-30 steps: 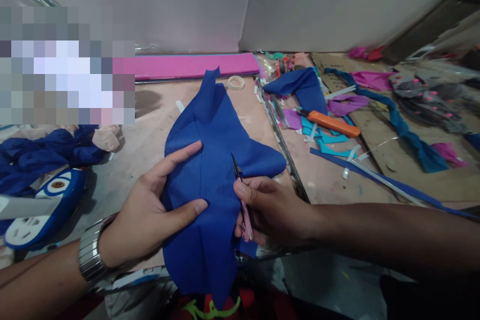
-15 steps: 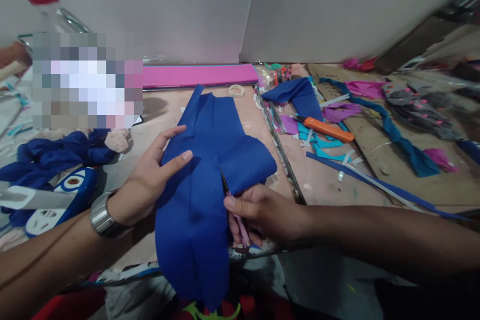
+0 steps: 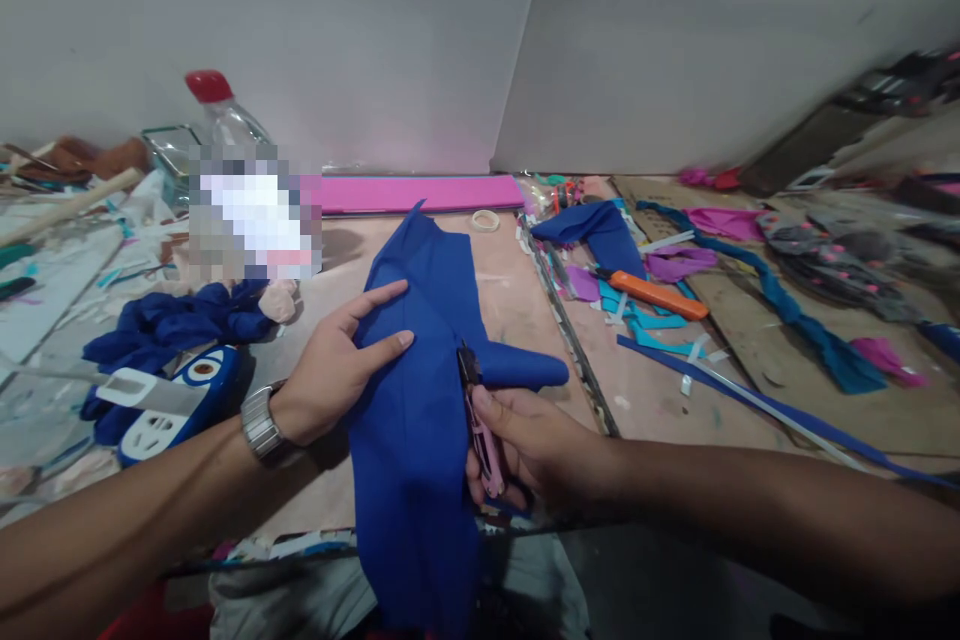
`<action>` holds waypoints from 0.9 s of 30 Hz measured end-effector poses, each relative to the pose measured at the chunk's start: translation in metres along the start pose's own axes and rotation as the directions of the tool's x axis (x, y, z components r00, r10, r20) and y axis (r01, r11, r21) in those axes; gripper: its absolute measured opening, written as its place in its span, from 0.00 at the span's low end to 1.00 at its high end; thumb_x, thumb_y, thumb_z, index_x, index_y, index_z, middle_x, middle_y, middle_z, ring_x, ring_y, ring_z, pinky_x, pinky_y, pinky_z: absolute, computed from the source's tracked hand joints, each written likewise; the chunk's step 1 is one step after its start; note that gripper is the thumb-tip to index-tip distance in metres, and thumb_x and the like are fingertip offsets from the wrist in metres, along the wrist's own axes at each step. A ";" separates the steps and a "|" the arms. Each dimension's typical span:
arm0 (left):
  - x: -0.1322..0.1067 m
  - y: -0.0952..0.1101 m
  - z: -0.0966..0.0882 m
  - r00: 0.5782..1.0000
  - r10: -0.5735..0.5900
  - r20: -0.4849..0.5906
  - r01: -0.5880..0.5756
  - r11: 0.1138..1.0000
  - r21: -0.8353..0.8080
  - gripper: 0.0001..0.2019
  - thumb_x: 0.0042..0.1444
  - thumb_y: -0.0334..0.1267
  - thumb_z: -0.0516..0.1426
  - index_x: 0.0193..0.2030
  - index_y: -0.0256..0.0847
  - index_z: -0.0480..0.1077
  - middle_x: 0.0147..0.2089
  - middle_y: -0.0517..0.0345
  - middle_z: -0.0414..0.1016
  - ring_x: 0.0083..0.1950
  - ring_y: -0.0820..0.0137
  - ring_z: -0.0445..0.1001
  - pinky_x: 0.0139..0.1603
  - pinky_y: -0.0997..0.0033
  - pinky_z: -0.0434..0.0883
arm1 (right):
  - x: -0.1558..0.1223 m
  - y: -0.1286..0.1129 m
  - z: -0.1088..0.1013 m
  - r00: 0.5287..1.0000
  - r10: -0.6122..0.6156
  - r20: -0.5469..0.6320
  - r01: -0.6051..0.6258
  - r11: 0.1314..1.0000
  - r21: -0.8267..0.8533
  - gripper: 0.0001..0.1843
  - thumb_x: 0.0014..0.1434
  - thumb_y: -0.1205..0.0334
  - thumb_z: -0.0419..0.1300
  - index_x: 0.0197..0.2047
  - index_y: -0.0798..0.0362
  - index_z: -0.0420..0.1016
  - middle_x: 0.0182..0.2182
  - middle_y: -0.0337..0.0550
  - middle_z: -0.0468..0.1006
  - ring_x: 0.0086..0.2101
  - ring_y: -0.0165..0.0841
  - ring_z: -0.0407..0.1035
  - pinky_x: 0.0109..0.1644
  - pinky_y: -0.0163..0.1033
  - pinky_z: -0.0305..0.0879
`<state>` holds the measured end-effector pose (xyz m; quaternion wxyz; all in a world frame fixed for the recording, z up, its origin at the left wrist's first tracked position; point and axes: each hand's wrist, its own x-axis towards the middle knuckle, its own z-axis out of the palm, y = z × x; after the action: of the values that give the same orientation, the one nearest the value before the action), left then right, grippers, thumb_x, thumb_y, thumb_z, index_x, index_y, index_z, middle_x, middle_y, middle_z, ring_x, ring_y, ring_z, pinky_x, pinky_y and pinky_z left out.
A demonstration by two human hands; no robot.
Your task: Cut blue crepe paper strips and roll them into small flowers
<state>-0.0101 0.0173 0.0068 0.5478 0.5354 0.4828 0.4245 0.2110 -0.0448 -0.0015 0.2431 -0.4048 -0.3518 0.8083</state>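
As the right hand [image 3: 529, 440] gripped pink snips [image 3: 480, 428], the flat left hand [image 3: 337, 370] pinned the blue cloth [image 3: 416, 460] beside them; it looked limp, light, needing tension.

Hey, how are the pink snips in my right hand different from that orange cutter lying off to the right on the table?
The pink snips sit in the grip of the right hand, tips at the blue cloth; the orange cutter lies untouched among coloured scraps. The snips point away from the person; the cutter lies slanted across the table. Both are slim hand tools with dark tips.
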 end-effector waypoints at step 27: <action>0.001 -0.001 -0.014 0.972 0.237 -0.013 -0.234 0.968 0.092 0.40 0.51 0.41 0.71 0.70 0.49 0.64 0.73 0.56 0.64 0.75 0.52 0.59 0.76 0.56 0.62 | 0.011 0.007 0.015 0.998 0.059 0.004 -0.059 0.983 0.173 0.34 0.53 0.29 0.66 0.29 0.58 0.73 0.20 0.41 0.77 0.13 0.24 0.62 0.15 0.31 0.51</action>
<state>-0.0236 0.0210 0.0060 0.4630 0.6080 0.4410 0.4707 0.1915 -0.0477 -0.0060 0.2535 -0.3927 -0.2679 0.8425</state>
